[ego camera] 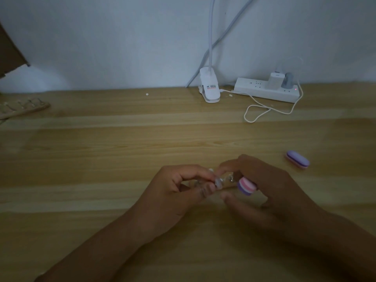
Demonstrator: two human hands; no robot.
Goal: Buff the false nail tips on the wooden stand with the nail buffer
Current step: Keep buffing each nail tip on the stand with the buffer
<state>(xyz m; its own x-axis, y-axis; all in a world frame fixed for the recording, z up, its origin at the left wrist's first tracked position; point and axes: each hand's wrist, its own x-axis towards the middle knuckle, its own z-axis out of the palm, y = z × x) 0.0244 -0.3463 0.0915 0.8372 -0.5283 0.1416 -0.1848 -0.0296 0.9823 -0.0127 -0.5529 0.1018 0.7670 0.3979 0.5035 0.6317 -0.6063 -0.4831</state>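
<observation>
Low in the middle of the wooden table, my two hands meet over a small wooden stand that they mostly hide. My left hand pinches a pale false nail tip on the stand between thumb and fingers. My right hand grips a pink, white and purple nail buffer, whose end pokes out towards me just right of the tip. A small metal clip on the stand shows between my hands.
A second purple and pink buffer lies to the right. Another wooden stand with nail tips sits at the far left. At the back stand a white clip lamp, a power strip and a looping white cable.
</observation>
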